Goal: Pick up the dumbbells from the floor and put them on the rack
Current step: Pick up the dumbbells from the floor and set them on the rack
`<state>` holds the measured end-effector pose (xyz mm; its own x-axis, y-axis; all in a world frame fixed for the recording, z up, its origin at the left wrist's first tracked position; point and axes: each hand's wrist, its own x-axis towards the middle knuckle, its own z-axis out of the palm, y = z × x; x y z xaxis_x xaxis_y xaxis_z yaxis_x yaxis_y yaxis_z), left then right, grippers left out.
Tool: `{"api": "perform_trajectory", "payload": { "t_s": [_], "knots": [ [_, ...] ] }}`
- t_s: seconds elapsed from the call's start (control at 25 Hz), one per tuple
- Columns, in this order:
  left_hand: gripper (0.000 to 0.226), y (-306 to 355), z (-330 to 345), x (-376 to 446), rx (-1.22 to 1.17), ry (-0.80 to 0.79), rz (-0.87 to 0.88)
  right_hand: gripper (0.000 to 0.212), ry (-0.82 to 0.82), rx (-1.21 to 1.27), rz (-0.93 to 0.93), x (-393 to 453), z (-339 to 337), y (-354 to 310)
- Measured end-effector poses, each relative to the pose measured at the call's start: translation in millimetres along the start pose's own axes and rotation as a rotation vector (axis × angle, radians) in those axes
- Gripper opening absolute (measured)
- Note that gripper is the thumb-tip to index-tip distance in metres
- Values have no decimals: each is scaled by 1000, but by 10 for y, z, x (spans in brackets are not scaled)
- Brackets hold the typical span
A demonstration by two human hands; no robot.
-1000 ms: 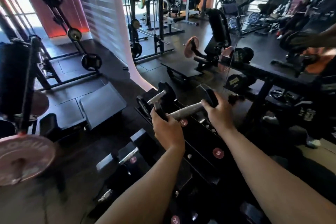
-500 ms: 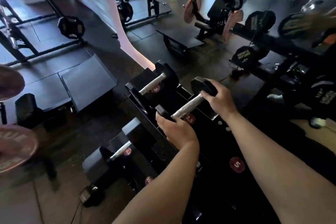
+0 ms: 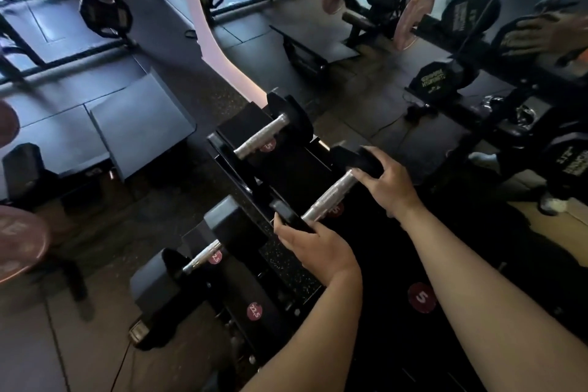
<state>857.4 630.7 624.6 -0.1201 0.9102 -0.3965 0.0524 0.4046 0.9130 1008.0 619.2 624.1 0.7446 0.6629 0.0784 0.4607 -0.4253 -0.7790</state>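
Note:
A small black dumbbell with a knurled silver handle [image 3: 327, 199] lies slanted over the top tier of the black dumbbell rack [image 3: 288, 173]. My left hand [image 3: 313, 245] grips its near head and my right hand [image 3: 389, 181] grips its far head. Whether it rests on the rack or hovers just above is unclear. A second dumbbell [image 3: 259, 138] sits on the rack just beyond it. A larger dumbbell [image 3: 203, 256] rests on the lower tier to the left. Round red weight labels [image 3: 421, 297] mark the rack.
A mirror on the right reflects more dumbbells [image 3: 434, 79] and a hand. Pink weight plates [image 3: 22, 240] stand at the left edge. A flat black platform [image 3: 140, 122] lies on the floor to the left, with squat frames and plates [image 3: 105, 13] behind.
The view has tilted down and come closer to the rack. Both hands have lowered the dumbbell toward the top tier, and keep hold of its two heads.

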Motion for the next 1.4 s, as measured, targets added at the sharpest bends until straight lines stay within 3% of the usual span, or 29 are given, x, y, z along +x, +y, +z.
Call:
{"api": "perform_trajectory", "payload": {
  "t_s": [0.36, 0.56, 0.68, 0.88, 1.0, 1.2, 1.4],
  "knots": [
    [69, 120, -35, -17, 83, -19, 8, 34, -36, 31, 51, -127, -206, -183],
    [77, 180, -43, -98, 250, -33, 299, 26, 56, 163, 83, -397, -520, -259],
    [79, 203, -57, -299, 307, -129, 472, 23, 115, 177, 83, -591, -655, -248],
    [63, 170, -109, -848, 265, -530, 646, 30, 262, 198, 124, -1223, -1180, -199],
    [58, 149, -155, -1354, 229, -841, 592, 34, 395, 201, 186, -1898, -1673, -105],
    [59, -70, -454, -2733, 295, -1382, 670, 38, 727, 212, 363, -3718, -2662, 136],
    [67, -443, -976, -4015, 413, -1787, 798, 42, 1033, 220, 581, -5701, -3216, 221]
  ]
}}
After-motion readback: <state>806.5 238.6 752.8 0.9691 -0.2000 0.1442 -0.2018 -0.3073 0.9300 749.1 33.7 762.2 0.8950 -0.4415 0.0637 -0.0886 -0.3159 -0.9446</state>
